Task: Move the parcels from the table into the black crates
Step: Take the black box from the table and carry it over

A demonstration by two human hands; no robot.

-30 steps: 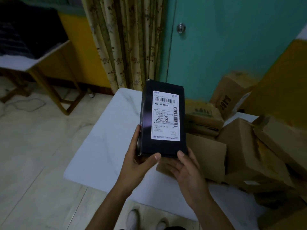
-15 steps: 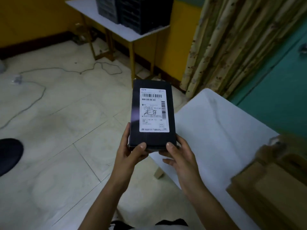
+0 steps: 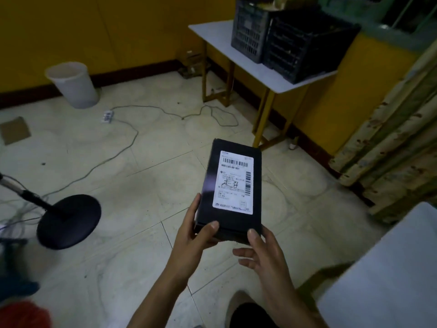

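Note:
A black box parcel [image 3: 214,214] with a white shipping label on top is held out in front of me above the floor. My left hand [image 3: 192,235] grips its near left corner, thumb on top. My right hand [image 3: 262,250] holds its near right corner, thumb on the top edge and fingers spread beneath. Two black crates [image 3: 305,47] stand side by side on a small white table [image 3: 212,35] at the far right, well beyond the parcel. Something tan shows inside the left crate.
A white bin [image 3: 73,85] stands by the yellow wall at the far left. A cable and power strip [image 3: 107,116] trail over the tiled floor. A black round stand base [image 3: 68,221] sits at the left. The corner of the white parcel table [image 3: 387,275] is at the lower right, curtains behind it.
My view has swung left, away from the parcel table and its cardboard boxes, toward the crates' table. Both hands keep the same hold on the black parcel.

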